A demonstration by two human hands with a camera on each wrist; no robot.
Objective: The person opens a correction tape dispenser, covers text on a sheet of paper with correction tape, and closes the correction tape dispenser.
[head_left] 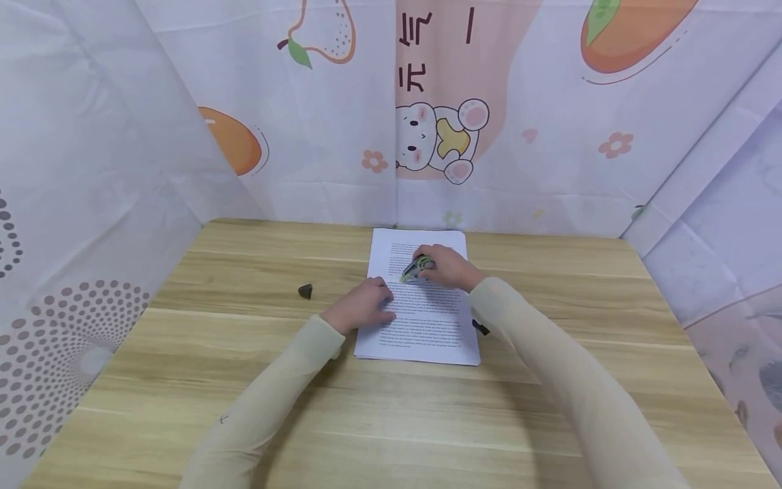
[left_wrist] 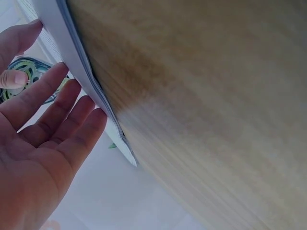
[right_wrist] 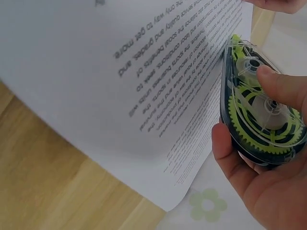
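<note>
Cream sleeves (head_left: 269, 394) cross a wooden table (head_left: 397, 428); the left hand (head_left: 363, 304), fingers apart, touches the left edge of printed sheets (head_left: 415, 350); beyond, the right hand (head_left: 451, 266) grips a correction tape (right_wrist: 264, 112) over them; behind hangs a patterned curtain (head_left: 305, 136).

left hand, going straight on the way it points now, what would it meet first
Past the printed page beneath it, the left hand would probably meet the correction tape in the right hand first, though depth is unclear.
</note>
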